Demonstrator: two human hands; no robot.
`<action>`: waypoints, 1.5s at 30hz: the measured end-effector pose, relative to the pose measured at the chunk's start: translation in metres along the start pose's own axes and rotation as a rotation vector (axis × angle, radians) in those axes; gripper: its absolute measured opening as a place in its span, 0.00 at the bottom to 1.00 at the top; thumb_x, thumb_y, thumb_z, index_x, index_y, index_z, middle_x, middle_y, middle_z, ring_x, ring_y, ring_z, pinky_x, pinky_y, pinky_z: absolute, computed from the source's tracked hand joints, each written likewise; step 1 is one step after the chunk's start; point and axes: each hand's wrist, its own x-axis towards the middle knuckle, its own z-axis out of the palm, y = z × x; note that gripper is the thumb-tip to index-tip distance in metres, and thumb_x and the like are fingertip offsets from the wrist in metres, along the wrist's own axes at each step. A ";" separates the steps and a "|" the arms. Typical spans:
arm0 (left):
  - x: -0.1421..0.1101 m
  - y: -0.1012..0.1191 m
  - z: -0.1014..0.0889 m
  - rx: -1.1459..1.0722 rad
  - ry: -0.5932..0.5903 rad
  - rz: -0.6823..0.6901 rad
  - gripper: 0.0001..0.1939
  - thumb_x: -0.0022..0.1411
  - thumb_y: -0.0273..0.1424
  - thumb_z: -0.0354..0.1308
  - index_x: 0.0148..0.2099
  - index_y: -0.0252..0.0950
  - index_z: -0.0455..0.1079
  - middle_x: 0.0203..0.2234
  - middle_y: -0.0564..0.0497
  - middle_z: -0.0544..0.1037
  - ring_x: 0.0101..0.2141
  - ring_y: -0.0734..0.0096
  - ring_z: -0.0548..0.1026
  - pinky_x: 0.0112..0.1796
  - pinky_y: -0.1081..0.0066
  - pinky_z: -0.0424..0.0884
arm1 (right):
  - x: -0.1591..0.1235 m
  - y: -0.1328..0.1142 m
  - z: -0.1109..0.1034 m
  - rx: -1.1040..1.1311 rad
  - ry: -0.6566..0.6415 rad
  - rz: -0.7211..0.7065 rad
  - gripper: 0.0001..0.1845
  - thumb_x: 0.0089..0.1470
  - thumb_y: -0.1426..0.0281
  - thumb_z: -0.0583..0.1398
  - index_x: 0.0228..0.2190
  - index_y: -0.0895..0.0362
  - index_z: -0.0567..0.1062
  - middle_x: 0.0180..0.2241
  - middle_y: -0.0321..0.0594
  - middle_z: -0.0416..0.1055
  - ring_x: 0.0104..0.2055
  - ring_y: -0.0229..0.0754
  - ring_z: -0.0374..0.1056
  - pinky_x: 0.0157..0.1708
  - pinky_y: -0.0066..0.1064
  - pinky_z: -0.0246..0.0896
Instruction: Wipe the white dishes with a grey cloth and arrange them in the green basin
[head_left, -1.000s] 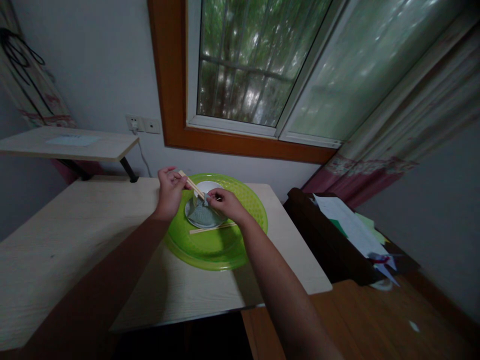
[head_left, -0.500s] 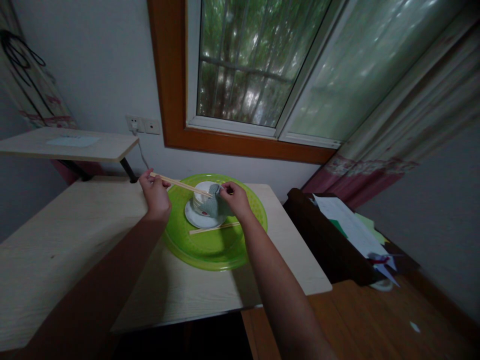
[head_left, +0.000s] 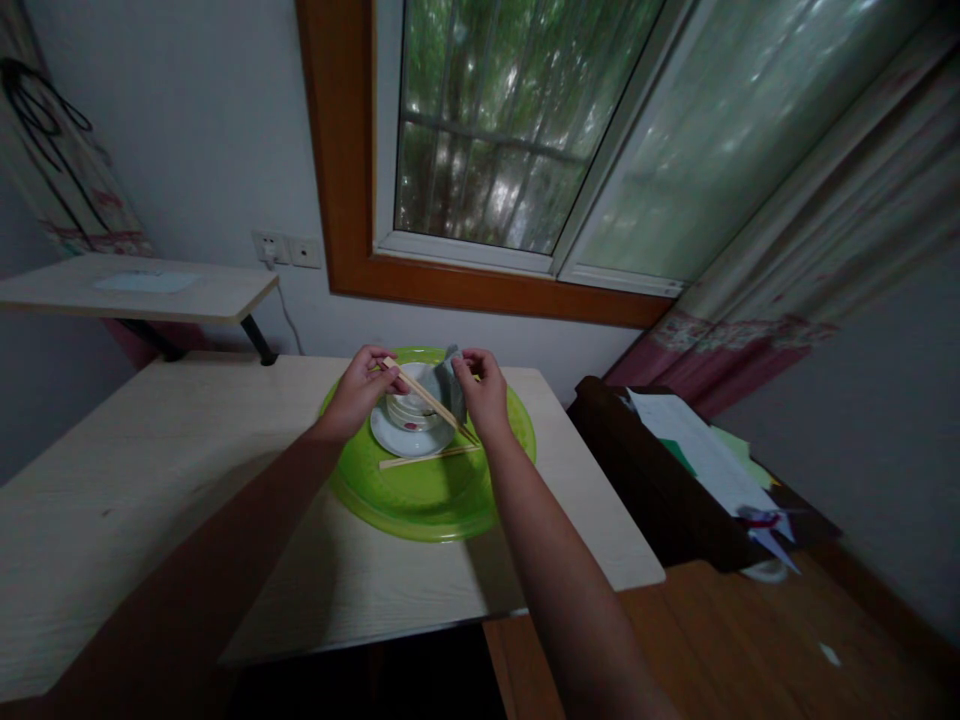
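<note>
Light wooden chopsticks are pinched near their upper ends by my left hand, slanting down to the right. My right hand is closed on a grey-green cloth, which hangs beside the chopsticks. Below them, white bowls stand stacked on a white saucer, partly hidden by the cloth and chopsticks. More light wooden chopsticks lie in front of the saucer. All of this crockery rests on a round green tray.
The tray sits on a pale wooden table. At the left back stands a raised shelf on black legs, with a wall socket behind it. Right of the table, a dark brown piece of furniture bears papers.
My left hand has moved right with the chopsticks, whose tips now point lower, toward the tray. The cloth has been lifted and gathered beside my right hand, showing more of the bowls.
</note>
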 end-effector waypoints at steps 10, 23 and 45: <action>0.004 -0.006 -0.002 0.040 0.106 0.030 0.18 0.57 0.35 0.67 0.45 0.37 0.64 0.36 0.52 0.75 0.33 0.72 0.79 0.34 0.71 0.77 | -0.012 -0.008 0.003 0.095 -0.443 0.010 0.19 0.63 0.53 0.59 0.33 0.55 0.79 0.32 0.38 0.79 0.36 0.40 0.73 0.40 0.32 0.67; 0.004 -0.008 -0.005 0.093 -0.036 0.035 0.16 0.55 0.37 0.70 0.41 0.34 0.71 0.33 0.48 0.81 0.35 0.68 0.80 0.40 0.68 0.76 | -0.007 0.005 0.003 -0.305 -0.482 -0.343 0.08 0.62 0.64 0.65 0.40 0.53 0.83 0.38 0.41 0.79 0.42 0.44 0.72 0.46 0.35 0.64; 0.002 -0.003 -0.001 0.145 -0.048 -0.034 0.18 0.54 0.42 0.70 0.40 0.34 0.74 0.28 0.49 0.81 0.31 0.65 0.80 0.38 0.65 0.76 | -0.010 -0.001 0.005 -0.310 -0.494 -0.376 0.12 0.64 0.60 0.63 0.39 0.54 0.82 0.37 0.41 0.76 0.42 0.43 0.70 0.45 0.32 0.62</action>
